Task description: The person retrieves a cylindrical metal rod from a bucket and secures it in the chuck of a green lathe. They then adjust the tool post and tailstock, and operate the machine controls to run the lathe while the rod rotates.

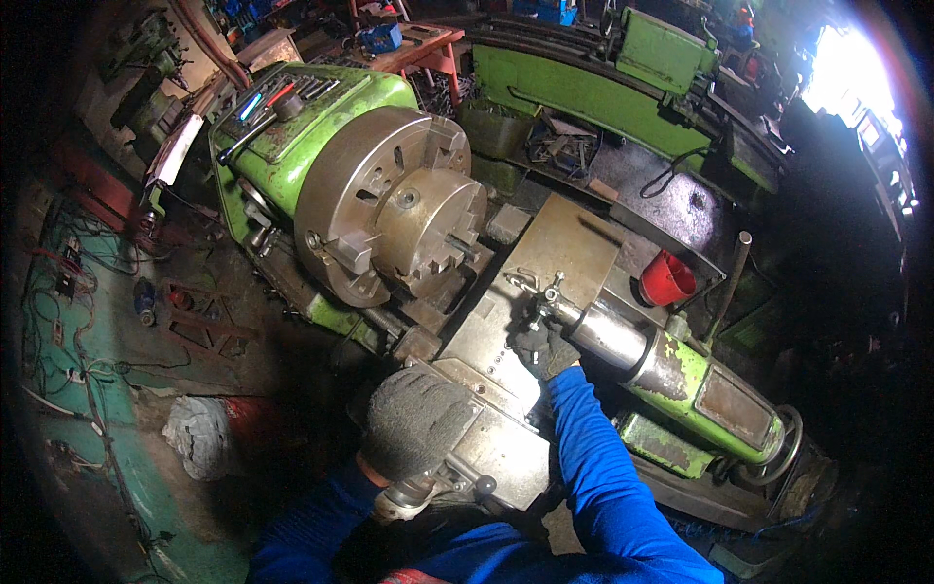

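Note:
A green lathe fills the middle of the view, its large steel chuck (428, 229) at the left and its green tailstock (681, 375) at the right. My right hand (547, 352), in a dark grey glove, is closed just in front of the steel tailstock quill (611, 336). A small shiny metal piece (536, 318) sticks up at its fingers; its kind is unclear. Close by, a metal fitting with short arms (553, 290) sits at the quill's end. My gloved left hand (418, 420) is over the carriage's near end, beside a ball-ended lever (484, 484); its fingers are mostly hidden.
A flat steel plate (564, 243) lies across the lathe bed. Behind it stand a red bucket (666, 279) and another green machine (574, 107). Tools lie on the headstock top (292, 107). Cables run over the green floor (117, 389) at the left, near a crumpled grey bag (197, 436).

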The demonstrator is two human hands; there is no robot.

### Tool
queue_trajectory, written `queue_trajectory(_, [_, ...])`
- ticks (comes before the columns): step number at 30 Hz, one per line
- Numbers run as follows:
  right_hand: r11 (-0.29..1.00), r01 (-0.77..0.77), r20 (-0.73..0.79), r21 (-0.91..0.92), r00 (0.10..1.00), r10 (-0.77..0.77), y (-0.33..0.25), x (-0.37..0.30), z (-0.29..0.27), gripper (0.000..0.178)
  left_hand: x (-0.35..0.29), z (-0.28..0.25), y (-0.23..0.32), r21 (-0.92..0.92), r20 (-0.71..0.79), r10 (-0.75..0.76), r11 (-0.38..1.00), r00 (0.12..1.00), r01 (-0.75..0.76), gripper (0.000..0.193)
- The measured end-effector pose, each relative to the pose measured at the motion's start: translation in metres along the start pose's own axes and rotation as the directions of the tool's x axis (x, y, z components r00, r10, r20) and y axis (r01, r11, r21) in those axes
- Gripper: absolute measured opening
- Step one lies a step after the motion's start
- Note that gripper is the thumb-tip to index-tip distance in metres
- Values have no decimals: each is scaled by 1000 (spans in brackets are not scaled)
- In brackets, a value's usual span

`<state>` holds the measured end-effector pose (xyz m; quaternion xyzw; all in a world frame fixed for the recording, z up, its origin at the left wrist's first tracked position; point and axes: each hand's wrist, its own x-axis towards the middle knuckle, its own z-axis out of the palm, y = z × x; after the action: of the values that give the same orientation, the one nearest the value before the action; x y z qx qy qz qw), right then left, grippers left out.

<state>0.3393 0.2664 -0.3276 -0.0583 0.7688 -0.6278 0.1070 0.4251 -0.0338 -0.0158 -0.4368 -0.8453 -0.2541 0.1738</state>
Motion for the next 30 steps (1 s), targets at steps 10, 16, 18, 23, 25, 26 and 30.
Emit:
queue_trajectory(10, [995, -91, -23, -37, 996, 91, -5, 0, -6, 62, 1, 4, -3, -30, -1, 15, 999, 1000, -15, 36])
queue_trajectory(16, [707, 66, 145, -704, 988, 52, -44, -1, -14, 63, 5, -2, 1, -14, 9, 19, 1000, 1000, -19, 34])
queue_trajectory(18, [836, -57, 114, -545, 984, 141, -55, -5, -17, 63, 7, -3, 3, -69, 36, -53, 996, 998, 55, 33])
queue_trajectory(23, [914, -309, 70, 264, 951, 301, -120, -22, -15, 60, 34, -2, -16, -178, 199, -148, 967, 969, 184, 28])
queue_trajectory(25, [775, -292, 79, 560, 950, 302, -117, -19, -4, 49, 69, -10, -21, -14, 232, -11, 1000, 973, 14, 27])
queue_trajectory(26, [665, -282, 66, 691, 941, 331, -108, -20, -8, 43, 96, -3, -25, 51, 279, 24, 998, 960, -39, 26])
queue_trajectory(30, [142, -232, 143, 962, 876, 461, -110, -31, -9, 22, 182, 30, -28, 197, 469, -49, 979, 882, -50, 23])
